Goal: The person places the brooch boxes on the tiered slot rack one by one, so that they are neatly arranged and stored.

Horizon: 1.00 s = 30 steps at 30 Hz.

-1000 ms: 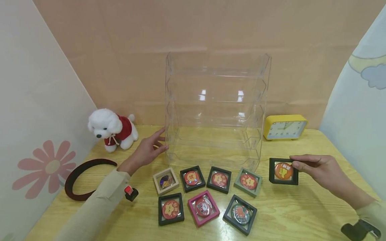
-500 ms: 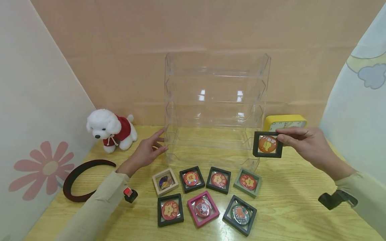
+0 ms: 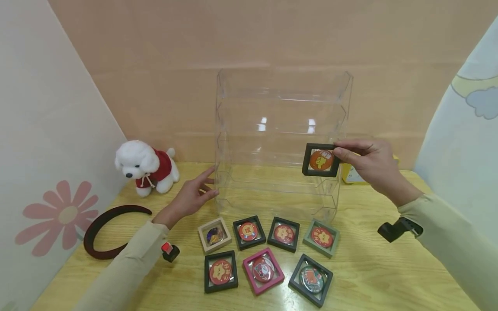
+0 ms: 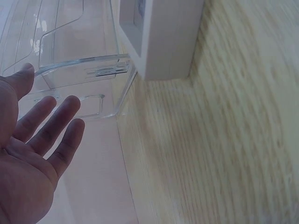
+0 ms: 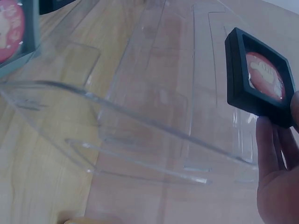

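My right hand [image 3: 369, 164] pinches a black square display frame [image 3: 320, 160] by its right edge, holding it up in front of the right part of a clear tiered acrylic rack [image 3: 280, 188]. Inside this frame is a round orange badge with a yellow thumbs-up; the right wrist view shows the same frame [image 5: 259, 77] between thumb and fingers. My left hand [image 3: 190, 196] has its fingers extended at the rack's lower left side, thumb and fingertips at the clear panel. In the left wrist view the left hand [image 4: 42, 144] shows relaxed, spread fingers and grips nothing.
Several badge frames lie before the rack in two rows, among them a beige one [image 3: 206, 246], a pink one [image 3: 247, 278] and a green one [image 3: 335, 242]. A plush dog [image 3: 161, 166] and dark headband [image 3: 90, 235] are left. A yellow clock [image 3: 395, 162] sits behind the right hand.
My right hand has carried the black frame left and upward, from beside the rack to before its right part. The left hand has stayed at the rack's left side.
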### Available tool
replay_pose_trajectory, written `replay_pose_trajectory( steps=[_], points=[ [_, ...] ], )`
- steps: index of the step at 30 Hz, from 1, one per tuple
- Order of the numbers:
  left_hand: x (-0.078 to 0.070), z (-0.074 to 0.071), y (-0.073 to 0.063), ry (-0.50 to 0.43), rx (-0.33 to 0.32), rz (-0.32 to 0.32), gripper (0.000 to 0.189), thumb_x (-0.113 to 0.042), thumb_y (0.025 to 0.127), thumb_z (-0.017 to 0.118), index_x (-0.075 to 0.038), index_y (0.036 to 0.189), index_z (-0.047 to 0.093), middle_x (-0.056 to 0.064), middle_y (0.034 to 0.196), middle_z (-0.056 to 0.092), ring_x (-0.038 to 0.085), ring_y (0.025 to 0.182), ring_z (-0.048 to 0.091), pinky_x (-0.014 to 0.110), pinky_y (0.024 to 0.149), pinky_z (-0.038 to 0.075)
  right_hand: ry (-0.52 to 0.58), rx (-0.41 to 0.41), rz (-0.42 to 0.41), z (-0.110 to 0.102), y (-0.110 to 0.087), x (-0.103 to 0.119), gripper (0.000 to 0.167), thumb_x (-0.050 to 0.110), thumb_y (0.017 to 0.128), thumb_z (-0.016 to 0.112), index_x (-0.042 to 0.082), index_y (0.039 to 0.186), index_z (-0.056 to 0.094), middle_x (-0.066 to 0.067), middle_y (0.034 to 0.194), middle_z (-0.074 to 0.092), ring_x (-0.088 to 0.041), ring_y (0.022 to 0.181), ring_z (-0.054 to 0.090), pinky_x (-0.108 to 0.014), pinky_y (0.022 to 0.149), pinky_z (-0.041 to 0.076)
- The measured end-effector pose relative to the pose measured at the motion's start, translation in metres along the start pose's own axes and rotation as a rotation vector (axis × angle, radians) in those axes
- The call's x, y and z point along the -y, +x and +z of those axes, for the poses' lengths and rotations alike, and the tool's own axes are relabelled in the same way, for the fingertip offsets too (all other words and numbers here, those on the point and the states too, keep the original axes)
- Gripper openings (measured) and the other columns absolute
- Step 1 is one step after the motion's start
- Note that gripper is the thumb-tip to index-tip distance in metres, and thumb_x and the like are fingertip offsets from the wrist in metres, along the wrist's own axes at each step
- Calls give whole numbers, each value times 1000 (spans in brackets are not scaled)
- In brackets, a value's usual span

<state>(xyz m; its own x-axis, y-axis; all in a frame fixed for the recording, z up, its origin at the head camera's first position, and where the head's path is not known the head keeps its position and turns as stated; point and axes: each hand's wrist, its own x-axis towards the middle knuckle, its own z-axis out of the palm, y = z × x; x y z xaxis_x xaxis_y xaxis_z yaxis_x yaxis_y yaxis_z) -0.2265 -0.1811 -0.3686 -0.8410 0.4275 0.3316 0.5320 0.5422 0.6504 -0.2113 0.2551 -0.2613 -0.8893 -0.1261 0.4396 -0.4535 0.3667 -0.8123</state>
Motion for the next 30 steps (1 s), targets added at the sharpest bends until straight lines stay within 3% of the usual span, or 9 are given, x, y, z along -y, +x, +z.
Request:
replay_pose_trajectory(
  steps=[10, 18, 30],
  points=[
    [0, 0, 0, 0, -9, 14, 67, -13, 92, 65, -9, 149, 31, 18, 118, 62, 25, 88, 65, 39, 73, 54, 65, -60, -56, 28, 28, 12, 25, 10, 87, 70, -5, 107, 69, 1, 92, 70, -11, 82, 66, -20, 71, 52],
    [-1, -1, 0, -4, -21, 25, 67, -11, 91, 66, -7, 148, 32, 19, 116, 62, 27, 88, 65, 39, 72, 54, 107, -107, -17, 58, 57, 21, 25, 13, 85, 72, -4, 104, 69, -2, 92, 67, -15, 88, 62, -20, 71, 52],
    [-1, 3, 3, -12, -11, 27, 67, -11, 91, 66, -7, 148, 32, 19, 117, 62, 26, 88, 65, 38, 72, 54, -29, -109, -6, 100, 73, 17, 25, 18, 85, 74, 0, 101, 68, -9, 96, 67, -16, 90, 61, -28, 80, 47]
  ],
)
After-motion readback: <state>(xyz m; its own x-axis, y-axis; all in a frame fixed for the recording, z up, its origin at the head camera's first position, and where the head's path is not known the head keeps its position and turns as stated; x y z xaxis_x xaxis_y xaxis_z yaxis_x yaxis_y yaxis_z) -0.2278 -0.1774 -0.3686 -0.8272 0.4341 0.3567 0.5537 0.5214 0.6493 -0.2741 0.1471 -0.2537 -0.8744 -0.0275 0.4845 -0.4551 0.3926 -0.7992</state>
